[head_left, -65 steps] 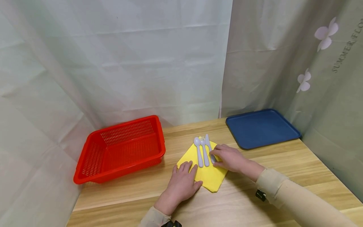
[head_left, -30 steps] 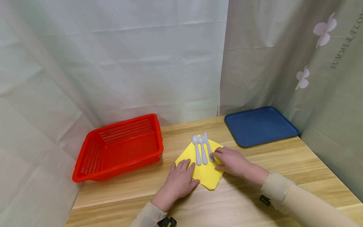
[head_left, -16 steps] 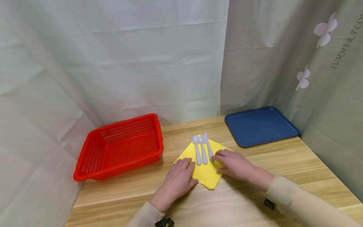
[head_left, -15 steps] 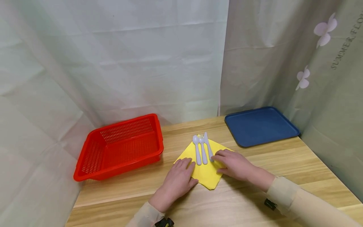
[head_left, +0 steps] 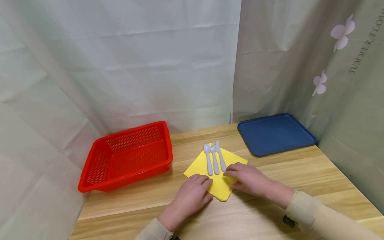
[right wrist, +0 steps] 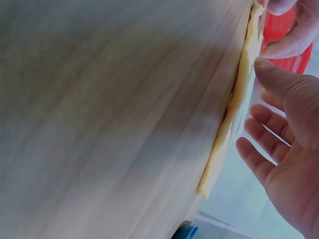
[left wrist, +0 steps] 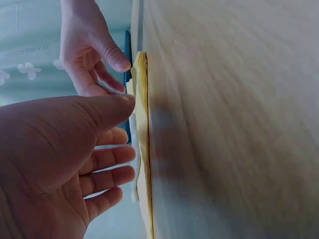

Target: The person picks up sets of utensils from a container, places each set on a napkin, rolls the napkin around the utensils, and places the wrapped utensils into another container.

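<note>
In the head view a yellow cloth napkin (head_left: 221, 190) lies flat on the wooden table. A pale purple spoon (head_left: 208, 160), fork (head_left: 214, 161) and knife (head_left: 220, 158) lie side by side on it, handles toward me. My left hand (head_left: 190, 196) is at the napkin's front left edge, its fingers loosely bent over the cloth. My right hand (head_left: 250, 180) is over the front right edge, fingertips close to the knife handle. Both wrist views show relaxed, spread fingers beside the napkin (left wrist: 143, 124); whether the fingertips touch the cloth is unclear.
A red perforated plastic basket (head_left: 132, 178) stands at the left of the table. A flat blue tray (head_left: 276, 133) lies at the back right. Pale curtains (head_left: 144, 66) hang behind the table and along both sides.
My left hand has drawn back toward me from the napkin's left corner, its fingers more bent. The right hand has shifted away from the knife, uncovering the napkin's right corner. The cutlery remains on the napkin.
</note>
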`<state>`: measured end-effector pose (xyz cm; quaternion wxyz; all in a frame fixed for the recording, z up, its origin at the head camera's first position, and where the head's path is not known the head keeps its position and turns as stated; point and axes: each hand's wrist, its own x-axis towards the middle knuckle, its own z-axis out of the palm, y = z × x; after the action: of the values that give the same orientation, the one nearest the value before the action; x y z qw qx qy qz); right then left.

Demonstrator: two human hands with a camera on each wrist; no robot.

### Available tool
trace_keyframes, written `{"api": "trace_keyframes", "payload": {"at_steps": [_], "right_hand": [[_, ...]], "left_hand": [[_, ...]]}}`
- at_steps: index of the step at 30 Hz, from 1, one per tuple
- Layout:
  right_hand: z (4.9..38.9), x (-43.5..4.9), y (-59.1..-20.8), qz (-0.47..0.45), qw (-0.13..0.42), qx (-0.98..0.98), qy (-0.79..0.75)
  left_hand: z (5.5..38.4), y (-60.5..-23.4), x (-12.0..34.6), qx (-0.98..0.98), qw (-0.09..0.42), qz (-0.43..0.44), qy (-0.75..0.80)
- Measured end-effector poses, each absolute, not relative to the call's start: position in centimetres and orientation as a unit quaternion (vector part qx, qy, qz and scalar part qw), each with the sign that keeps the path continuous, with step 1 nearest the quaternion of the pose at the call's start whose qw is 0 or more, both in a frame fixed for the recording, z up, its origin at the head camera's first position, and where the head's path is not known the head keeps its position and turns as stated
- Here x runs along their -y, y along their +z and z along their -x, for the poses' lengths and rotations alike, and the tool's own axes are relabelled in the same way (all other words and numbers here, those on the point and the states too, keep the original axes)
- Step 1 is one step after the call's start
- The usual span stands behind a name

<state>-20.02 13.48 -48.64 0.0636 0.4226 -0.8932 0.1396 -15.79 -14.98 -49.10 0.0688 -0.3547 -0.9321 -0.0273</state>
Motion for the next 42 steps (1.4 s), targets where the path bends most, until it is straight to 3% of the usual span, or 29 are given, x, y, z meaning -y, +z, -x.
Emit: {"api": "trace_keyframes", "payload": {"at_steps": [24, 42], "right_hand": [[18.5, -13.1, -48.6, -0.474, 0.039, 0.866, 0.156], [18.6, -12.5, -49.1, -0.47, 0.043, 0.87, 0.143]], "left_hand": [[15.3, -49.3, 14.5, 0.917, 0.047, 0.394, -0.025], [15.5, -49.4, 14.3, 0.917, 0.06, 0.393, -0.03]]}}
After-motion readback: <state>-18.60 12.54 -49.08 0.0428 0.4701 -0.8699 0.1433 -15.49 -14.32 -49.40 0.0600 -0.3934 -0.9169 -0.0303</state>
